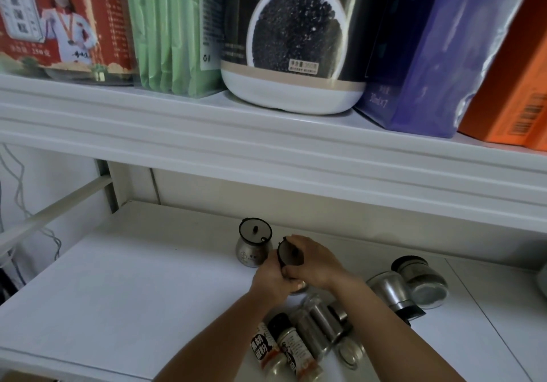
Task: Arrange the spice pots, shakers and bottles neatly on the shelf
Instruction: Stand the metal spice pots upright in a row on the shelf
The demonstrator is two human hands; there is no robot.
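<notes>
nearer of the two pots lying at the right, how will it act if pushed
The nearer pot lies on its rounded side, so it would probably roll, curving since its body tapers. Its shiny steel looks slick. It may bump the other lying pot beside it.

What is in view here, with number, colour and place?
standing pot: one, steel with black lid, upright at the back of the lower shelf
held pot: one, steel with black lid, tilted, right of standing pot
lying pots: two, steel, on their sides, right
shakers and bottles: about five, labelled or clear, lying in front
packages: five, red, green, black, purple, orange, upper shelf
cords: few, white, far left
left hand: one, grips held pot
right hand: one, grips held pot
</notes>
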